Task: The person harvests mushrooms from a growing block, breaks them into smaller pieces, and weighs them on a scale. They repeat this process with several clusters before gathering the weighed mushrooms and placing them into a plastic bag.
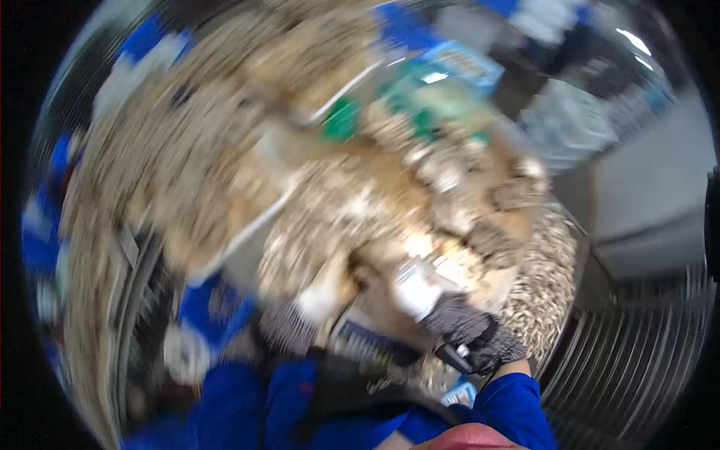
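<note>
Super blurry, but the grey-gloved right hand looks curled round a small whitish object, mid-pick off the tan crumbly heap I'd guess. The left hand grip, can't tell. A steady lift is what it needs.

The gloved right hand grips a pale object against a blurred brown heap.

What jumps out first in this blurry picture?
A big tan heap fills the middle, too blurred to tell what it is made of. Just below it the right hand, in a grey glove and blue sleeve, grips a pale object, with the left hand a blur beside it. Green patches show at the heap's top and a ribbed metal wall curves at lower right.
</note>
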`<state>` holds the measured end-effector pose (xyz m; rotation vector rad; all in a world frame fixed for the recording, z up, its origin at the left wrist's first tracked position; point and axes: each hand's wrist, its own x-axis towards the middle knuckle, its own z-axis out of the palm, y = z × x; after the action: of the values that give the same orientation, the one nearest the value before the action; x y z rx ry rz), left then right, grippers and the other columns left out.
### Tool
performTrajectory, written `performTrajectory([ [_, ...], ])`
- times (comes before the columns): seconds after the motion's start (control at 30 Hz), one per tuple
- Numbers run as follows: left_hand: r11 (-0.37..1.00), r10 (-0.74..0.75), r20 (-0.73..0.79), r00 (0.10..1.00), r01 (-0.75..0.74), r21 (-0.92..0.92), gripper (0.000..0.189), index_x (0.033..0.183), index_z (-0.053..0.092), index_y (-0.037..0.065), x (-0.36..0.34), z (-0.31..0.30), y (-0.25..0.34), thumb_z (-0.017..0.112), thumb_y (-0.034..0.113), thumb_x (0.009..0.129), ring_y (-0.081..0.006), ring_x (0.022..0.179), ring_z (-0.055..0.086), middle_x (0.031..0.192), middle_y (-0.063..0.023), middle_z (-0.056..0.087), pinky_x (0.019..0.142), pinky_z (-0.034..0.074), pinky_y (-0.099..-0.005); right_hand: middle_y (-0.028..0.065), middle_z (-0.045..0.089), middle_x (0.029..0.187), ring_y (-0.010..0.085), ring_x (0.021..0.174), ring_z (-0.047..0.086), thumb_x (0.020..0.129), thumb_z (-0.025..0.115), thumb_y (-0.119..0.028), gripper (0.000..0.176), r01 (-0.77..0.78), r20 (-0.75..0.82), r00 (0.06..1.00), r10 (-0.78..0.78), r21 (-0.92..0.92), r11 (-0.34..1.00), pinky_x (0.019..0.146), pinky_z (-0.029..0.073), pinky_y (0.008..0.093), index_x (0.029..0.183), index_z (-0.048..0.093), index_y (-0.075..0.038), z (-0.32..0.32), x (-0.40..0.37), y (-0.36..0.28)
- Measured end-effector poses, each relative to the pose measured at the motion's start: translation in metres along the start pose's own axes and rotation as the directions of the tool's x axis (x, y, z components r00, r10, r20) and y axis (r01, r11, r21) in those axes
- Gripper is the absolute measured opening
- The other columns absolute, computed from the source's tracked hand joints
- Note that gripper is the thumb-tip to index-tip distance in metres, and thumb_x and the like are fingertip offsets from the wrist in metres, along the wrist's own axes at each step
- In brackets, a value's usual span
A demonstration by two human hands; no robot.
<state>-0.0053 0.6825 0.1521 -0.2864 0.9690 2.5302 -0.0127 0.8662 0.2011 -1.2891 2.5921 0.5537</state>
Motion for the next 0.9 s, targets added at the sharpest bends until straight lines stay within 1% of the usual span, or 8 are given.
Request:
performTrajectory([
  [0.03,0.950,0.185,-0.076,0.980,-0.159,0.267,0.050,0.127,0.055,0.001,-0.012,-0.024,-0.022,0.042,0.042,0.102,-0.0205,0.088,0.066,0.107,-0.0119,0.067,0.066,0.055,-0.0304,0.0195,0.057,0.119,0.0278,0.105,0.059,0.097,0.044,-0.012,0.038,0.123,-0.278,0.960,0.046,0.558,0.821,0.088,0.050,0.0347,0.134,0.045,-0.001,0.002,-0.003,-0.021],
  [0.07,0.977,-0.073,-0.191,0.979,0.032,-0.210,0.041,0.119,0.058,0.002,-0.018,-0.028,-0.021,0.045,0.037,0.102,-0.0224,0.084,0.066,0.102,-0.0116,0.068,0.061,0.055,-0.0327,0.0226,0.058,0.113,0.0321,0.103,0.058,0.093,0.058,-0.013,0.036,0.287,-0.375,0.897,0.235,0.897,0.336,0.088,0.049,0.0387,0.126,0.052,-0.001,0.004,0.000,-0.041],
  [0.13,0.911,-0.009,-0.087,0.996,-0.028,-0.413,0.032,0.111,0.062,0.004,-0.060,-0.037,-0.025,0.056,0.032,0.097,-0.0211,0.093,0.063,0.104,-0.0094,0.068,0.081,0.054,-0.0364,0.0195,0.060,0.115,0.0359,0.109,0.056,0.087,0.067,-0.014,0.038,0.279,-0.500,0.837,0.221,0.738,0.614,0.094,0.045,0.0444,0.122,0.058,0.001,-0.037,0.004,-0.064],
  [0.4,0.825,0.021,-0.272,0.962,-0.170,-0.539,0.027,0.108,0.064,0.012,-0.221,-0.150,-0.075,0.057,0.036,0.097,-0.0137,0.082,0.058,0.095,0.0020,0.065,0.078,0.051,-0.0349,0.0151,0.064,0.116,0.0240,0.110,0.060,0.097,0.058,-0.013,0.028,0.213,-0.321,0.897,0.305,0.916,0.339,0.099,0.044,0.0346,0.117,0.060,0.005,-0.008,-0.018,-0.147],
  [0.7,0.426,0.332,-0.855,0.398,-0.872,-0.240,0.030,0.061,0.040,0.018,-0.421,-0.354,-0.073,0.048,0.015,0.089,-0.0143,0.050,0.041,0.057,0.0040,0.040,0.056,0.044,-0.0320,0.0157,0.065,0.114,0.0234,0.109,0.059,0.098,0.054,-0.011,0.026,0.171,-0.243,0.943,0.227,0.940,0.294,0.099,0.043,0.0336,0.116,0.061,0.007,0.009,-0.009,-0.205],
  [0.8,0.456,0.300,-0.932,0.202,-0.889,-0.046,0.032,0.096,0.059,0.013,-0.529,-0.441,0.000,0.047,0.042,0.100,-0.0147,0.061,0.053,0.080,-0.0002,0.058,0.061,0.053,-0.0372,0.0170,0.066,0.113,0.0248,0.106,0.061,0.097,0.054,-0.010,0.026,0.209,-0.289,0.946,0.145,0.889,0.407,0.097,0.045,0.0344,0.116,0.061,0.007,0.015,0.000,-0.208],
  [0.83,0.462,0.336,-0.934,0.117,-0.885,0.055,0.045,0.110,0.061,0.011,-0.536,-0.399,0.046,0.046,0.051,0.098,-0.0221,0.073,0.062,0.097,-0.0078,0.065,0.068,0.055,-0.0400,0.0177,0.066,0.112,0.0255,0.104,0.062,0.097,0.054,-0.009,0.026,0.227,-0.304,0.945,0.119,0.873,0.431,0.095,0.047,0.0349,0.116,0.061,0.007,0.017,0.002,-0.213],
  [0.9,0.538,0.838,-0.540,0.081,0.040,0.842,0.057,0.123,0.059,0.007,-0.621,-0.557,-0.002,0.047,0.056,0.096,-0.0282,0.092,0.066,0.112,-0.0135,0.066,0.079,0.056,-0.0418,0.0192,0.068,0.109,0.0267,0.103,0.065,0.097,0.052,-0.008,0.026,0.235,-0.303,0.949,0.084,0.862,0.450,0.090,0.051,0.0356,0.117,0.061,0.007,0.011,0.002,-0.221],
])
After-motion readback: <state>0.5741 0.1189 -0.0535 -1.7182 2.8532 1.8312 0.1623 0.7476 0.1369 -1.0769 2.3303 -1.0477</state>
